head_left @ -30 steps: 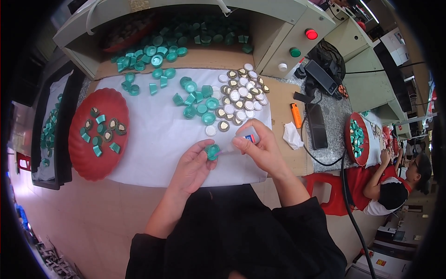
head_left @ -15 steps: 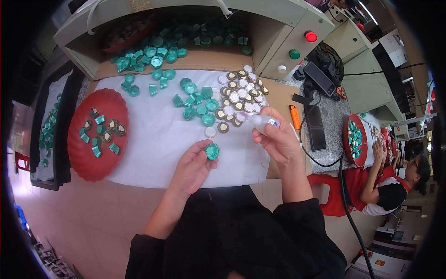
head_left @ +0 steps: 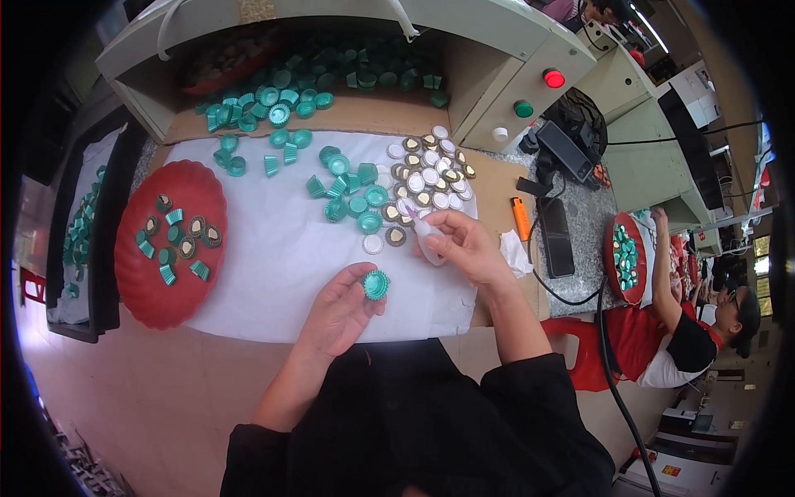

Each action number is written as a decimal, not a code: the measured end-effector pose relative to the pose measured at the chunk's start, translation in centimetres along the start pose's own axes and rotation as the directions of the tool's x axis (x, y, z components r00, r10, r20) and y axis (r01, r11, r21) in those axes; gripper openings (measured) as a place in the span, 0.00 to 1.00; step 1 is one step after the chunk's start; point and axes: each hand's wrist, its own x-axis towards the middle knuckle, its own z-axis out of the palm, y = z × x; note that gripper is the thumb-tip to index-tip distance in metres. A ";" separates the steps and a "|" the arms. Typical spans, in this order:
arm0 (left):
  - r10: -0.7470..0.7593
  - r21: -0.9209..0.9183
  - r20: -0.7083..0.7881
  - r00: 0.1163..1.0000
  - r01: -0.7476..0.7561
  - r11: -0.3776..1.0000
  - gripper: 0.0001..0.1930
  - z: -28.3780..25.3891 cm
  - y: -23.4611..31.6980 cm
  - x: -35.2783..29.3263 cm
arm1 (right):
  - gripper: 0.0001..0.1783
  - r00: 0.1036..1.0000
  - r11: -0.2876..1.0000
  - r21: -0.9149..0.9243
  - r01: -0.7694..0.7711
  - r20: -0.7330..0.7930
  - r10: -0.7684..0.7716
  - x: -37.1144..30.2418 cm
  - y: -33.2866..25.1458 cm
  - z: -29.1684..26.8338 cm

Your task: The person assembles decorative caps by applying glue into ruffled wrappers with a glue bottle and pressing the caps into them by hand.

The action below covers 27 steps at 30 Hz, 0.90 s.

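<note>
My left hand (head_left: pixel 341 305) pinches a green fluted cup (head_left: pixel 376 285), its hollow side turned up. Between the fingers of my right hand (head_left: pixel 460 247) is a small white squeeze bottle (head_left: pixel 428 238) with a pale purple nozzle pointing up and to the left. The nozzle tip lies over the near edge of a heap of round discs (head_left: pixel 430 176), some white, others brown-rimmed with a gold heart. Left of that heap, loose green cups (head_left: pixel 337 184) are scattered on white paper (head_left: pixel 265 248). One heart disc (head_left: pixel 396 237) and a white disc (head_left: pixel 373 244) lie nearer to me.
At left, a red scalloped tray (head_left: pixel 132 273) holds cups and heart discs. More green cups (head_left: pixel 281 112) fill the machine's opening (head_left: pixel 476 91) behind. An orange lighter (head_left: pixel 520 219), a black phone (head_left: pixel 557 236) and cables are at right. A co-worker (head_left: pixel 679 340) sits beyond.
My right hand has shifted left and slightly down, and the bottle's nozzle has swung upward. The left hand still holds the cup, almost in place. The co-worker's arm now reaches farther forward.
</note>
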 end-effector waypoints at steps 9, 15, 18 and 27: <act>-0.007 0.035 -0.009 1.000 0.007 0.999 0.17 -0.1 -0.1 -0.1 | 0.14 0.961 0.409 -0.883 0.232 0.143 -0.237 2.6 0.6 1.5; 0.011 0.056 0.005 1.000 -0.011 0.998 0.16 0.1 0.0 -0.1 | 0.15 0.977 0.371 -0.911 0.179 0.120 -0.177 2.3 0.3 1.5; 0.008 0.039 0.001 1.000 -0.008 0.999 0.14 0.2 -0.1 0.0 | 0.15 0.966 0.372 -0.905 0.208 0.132 -0.221 2.0 0.6 1.2; 0.063 0.158 0.019 0.998 -0.065 0.985 0.15 0.0 -0.5 0.0 | 0.15 0.985 0.409 -0.905 0.119 0.054 -0.166 2.2 0.4 1.1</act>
